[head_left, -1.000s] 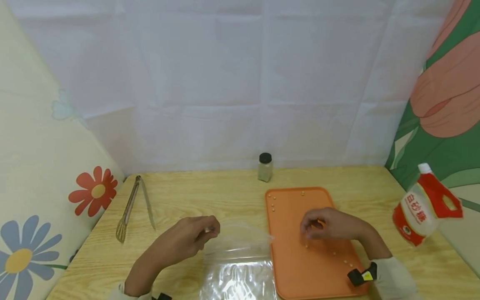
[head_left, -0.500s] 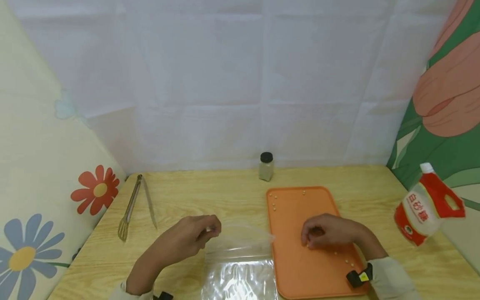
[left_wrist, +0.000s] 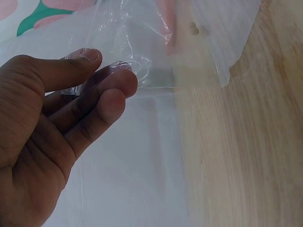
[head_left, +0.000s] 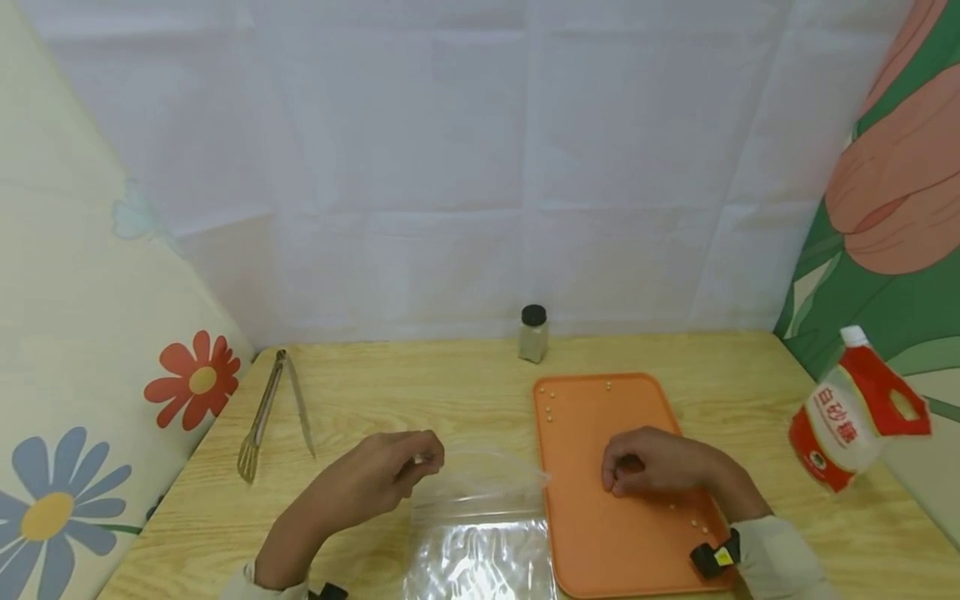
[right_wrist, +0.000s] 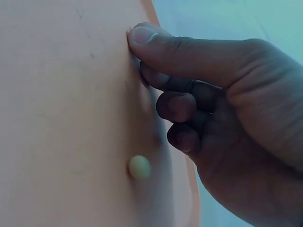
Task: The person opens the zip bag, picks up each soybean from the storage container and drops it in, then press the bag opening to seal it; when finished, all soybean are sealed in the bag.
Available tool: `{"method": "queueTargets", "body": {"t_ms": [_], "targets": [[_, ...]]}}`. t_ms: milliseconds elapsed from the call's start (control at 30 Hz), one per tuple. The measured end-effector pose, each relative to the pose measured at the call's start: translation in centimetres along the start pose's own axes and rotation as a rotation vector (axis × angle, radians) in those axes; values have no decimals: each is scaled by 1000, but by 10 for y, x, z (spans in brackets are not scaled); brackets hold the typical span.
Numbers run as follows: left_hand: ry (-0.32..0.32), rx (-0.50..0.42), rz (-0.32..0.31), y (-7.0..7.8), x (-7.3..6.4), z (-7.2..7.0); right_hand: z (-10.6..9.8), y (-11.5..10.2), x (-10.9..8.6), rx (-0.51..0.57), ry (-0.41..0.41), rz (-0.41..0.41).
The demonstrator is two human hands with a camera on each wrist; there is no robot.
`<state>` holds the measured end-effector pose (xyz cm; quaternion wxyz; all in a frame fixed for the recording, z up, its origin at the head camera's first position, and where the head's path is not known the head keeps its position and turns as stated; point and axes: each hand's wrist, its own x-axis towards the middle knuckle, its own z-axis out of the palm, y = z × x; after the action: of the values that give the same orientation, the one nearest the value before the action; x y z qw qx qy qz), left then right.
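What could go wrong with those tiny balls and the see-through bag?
The little balls look round and lie loose on the orange tray, so a bump from the right hand might send one rolling. They're tiny, too, so one could easily be dropped. The clear bag looks thin and floppy, and only the left hand grips it, so it might slip or sag.

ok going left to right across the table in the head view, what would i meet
Metal tongs → left hand → clear plastic bag → orange tray → red-and-white sugar pouch
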<state>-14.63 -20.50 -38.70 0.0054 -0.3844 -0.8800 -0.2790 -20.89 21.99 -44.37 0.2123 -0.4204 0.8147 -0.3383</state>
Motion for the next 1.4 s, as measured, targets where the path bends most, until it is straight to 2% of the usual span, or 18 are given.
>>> {"method": "queueTargets", "body": {"t_ms": [267, 400, 533, 700, 867, 1100, 1400], "targets": [[2, 3, 5, -1, 0, 1, 2, 0, 3, -42, 18, 42], [-1, -5, -1, -1, 0, 1, 3, -2, 5, -41, 55, 24], [-5, -3, -5, -1, 0, 1, 2, -11, 10, -6, 129, -94], [9, 12, 21, -2, 0, 1, 3, -37, 23, 44, 257, -286], [11, 6, 37, -3, 0, 2, 10, -64, 38, 72, 359, -374], [6, 2, 28, -3, 0, 2, 21, -80, 49, 90, 361, -393], [5, 13, 31, -2, 1, 3, 27, -84, 53, 113, 339, -373]]}}
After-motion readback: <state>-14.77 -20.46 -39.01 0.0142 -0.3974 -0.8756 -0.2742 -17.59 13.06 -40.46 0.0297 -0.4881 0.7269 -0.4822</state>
